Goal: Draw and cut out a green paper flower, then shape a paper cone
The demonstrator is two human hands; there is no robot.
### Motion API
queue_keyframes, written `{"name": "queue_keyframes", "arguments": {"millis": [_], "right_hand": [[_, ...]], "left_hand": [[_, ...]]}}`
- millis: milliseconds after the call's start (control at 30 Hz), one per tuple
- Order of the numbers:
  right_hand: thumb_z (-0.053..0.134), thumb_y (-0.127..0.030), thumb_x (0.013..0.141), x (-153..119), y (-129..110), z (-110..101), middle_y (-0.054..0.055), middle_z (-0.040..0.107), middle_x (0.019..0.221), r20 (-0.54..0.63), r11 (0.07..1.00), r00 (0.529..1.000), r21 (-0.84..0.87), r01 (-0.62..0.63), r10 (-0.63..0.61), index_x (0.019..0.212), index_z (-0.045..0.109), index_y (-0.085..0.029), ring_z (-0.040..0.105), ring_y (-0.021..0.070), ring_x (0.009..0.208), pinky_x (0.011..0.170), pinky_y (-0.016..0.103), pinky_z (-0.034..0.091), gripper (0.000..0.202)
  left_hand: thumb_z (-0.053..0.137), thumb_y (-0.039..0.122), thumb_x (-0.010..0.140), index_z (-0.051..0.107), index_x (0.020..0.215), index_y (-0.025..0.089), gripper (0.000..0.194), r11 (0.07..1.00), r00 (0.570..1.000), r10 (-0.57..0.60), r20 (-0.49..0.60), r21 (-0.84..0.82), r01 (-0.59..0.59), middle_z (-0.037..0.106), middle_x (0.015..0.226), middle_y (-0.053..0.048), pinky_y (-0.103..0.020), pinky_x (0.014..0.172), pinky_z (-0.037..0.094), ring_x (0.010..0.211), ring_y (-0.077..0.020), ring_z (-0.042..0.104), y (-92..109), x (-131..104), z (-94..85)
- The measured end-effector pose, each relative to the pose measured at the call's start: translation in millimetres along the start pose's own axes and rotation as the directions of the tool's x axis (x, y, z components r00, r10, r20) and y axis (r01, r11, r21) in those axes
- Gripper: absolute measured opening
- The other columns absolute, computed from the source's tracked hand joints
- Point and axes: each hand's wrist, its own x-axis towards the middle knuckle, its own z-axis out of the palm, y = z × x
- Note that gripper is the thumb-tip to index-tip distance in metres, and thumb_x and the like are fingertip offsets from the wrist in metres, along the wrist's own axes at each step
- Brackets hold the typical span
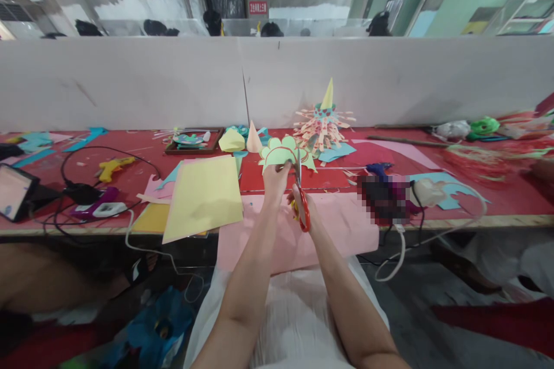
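Note:
A light green paper [279, 153] with a scalloped edge and a drawn curved line is pinched in my left hand [277, 176]. My right hand [304, 207] is closed on red-handled scissors [304, 210], whose blades point up at the right part of the green paper. Something small and yellow shows beside my right hand; I cannot make out what it is. Below both hands a large pink sheet [346, 225] lies over the table edge and my lap. Just behind the green paper stands a fringed paper piece [322, 127] with a yellow cone on top.
Yellow sheets [205, 193] lie at the left, near a yellow glue gun [116, 168] and cables. A tray [194, 141] and a peach cone [253, 137] are further back. To the right are a blue glue gun [379, 169] and a white cable. Other people's arms show at both sides.

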Motion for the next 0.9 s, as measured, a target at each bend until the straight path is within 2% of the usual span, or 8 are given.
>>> {"name": "queue_keyframes", "arguments": {"millis": [267,567,667,800,900], "right_hand": [[0.052,-0.069,0.068,0.6,0.6,0.2,-0.003,0.051,0.054,-0.001,1.0,1.0,0.024,-0.004,0.004,0.062,0.049,-0.019,0.036,0.0065,0.034,0.035,0.023,0.034,0.051],[0.051,-0.069,0.069,-0.8,-1.3,-1.1,-0.007,0.035,0.036,-0.019,0.999,1.0,-0.038,-0.014,0.013,0.056,0.045,-0.02,0.034,0.008,0.031,0.034,0.022,0.034,0.051],[0.051,-0.069,0.069,-0.7,0.7,-2.6,-0.005,0.04,0.041,-0.019,0.999,1.0,-0.036,0.013,-0.014,0.057,0.045,-0.02,0.034,0.0068,0.031,0.033,0.021,0.034,0.051],[0.054,-0.069,0.067,0.2,3.1,-6.0,-0.004,0.047,0.051,-0.001,0.999,0.999,-0.031,0.035,-0.035,0.058,0.047,-0.019,0.034,0.005,0.032,0.032,0.021,0.033,0.051],[0.054,-0.068,0.068,1.2,4.8,-7.4,-0.003,0.049,0.053,0.004,0.999,0.999,-0.029,0.034,-0.033,0.057,0.047,-0.019,0.035,0.0051,0.032,0.031,0.021,0.031,0.051]], "left_hand": [[0.056,0.027,0.076,0.063,0.071,0.018,0.013,0.998,1.0,-0.013,-0.015,-0.063,0.013,0.069,0.073,-0.004,-0.025,0.066,0.047,0.068,-0.0164,0.063,0.6,-1.7,1.2],[0.057,0.029,0.076,0.065,0.067,0.017,0.017,0.999,1.0,-0.016,-0.008,-0.038,0.015,0.07,0.071,-0.006,-0.027,0.068,0.048,0.072,-0.0194,0.066,-2.8,1.4,0.3],[0.058,0.027,0.075,0.066,0.072,0.016,0.014,0.996,1.0,-0.021,-0.002,-0.088,0.02,0.071,0.075,-0.007,-0.029,0.069,0.051,0.074,-0.0196,0.067,-5.4,3.4,-0.1],[0.059,0.026,0.074,0.067,0.075,0.015,0.013,0.97,0.996,-0.084,0.042,-0.225,0.091,0.071,0.076,-0.007,-0.033,0.071,0.054,0.075,-0.0202,0.068,-9.0,6.7,-0.2],[0.062,0.026,0.073,0.067,0.074,0.015,0.013,0.964,0.994,-0.099,0.046,-0.245,0.108,0.071,0.076,-0.007,-0.036,0.072,0.055,0.075,-0.0212,0.068,-11.8,9.0,-0.1]]}}
